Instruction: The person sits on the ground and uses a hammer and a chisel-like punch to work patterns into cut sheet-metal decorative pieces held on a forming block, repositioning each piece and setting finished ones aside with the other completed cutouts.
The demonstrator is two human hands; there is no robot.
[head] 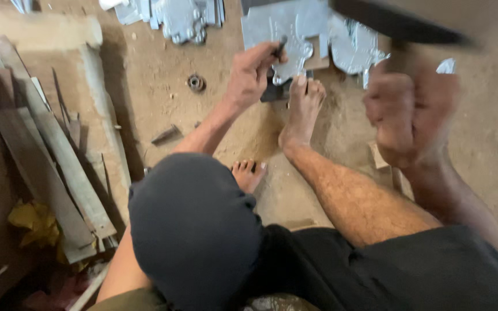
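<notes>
Two hands at work: left hand (253, 74) closed around a short dark punch (280, 47), tip on the embossed metal sheet (286, 34) on the floor. Right hand (411, 109), blurred, apparently clenches a hammer (396, 24) raised up and right of the punch.

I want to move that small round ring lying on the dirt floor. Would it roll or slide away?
The ring lies flat, so it probably won't roll unless tipped on edge. It looks like dark metal, likely stiff and heavy for its size. The loose dirt floor should keep it from sliding far.

Dull grey embossed sheet-metal pieces (295, 34) lie on rough, matt sandy earth floor (162, 109) beside weathered grey rough wooden planks (47, 167).
</notes>
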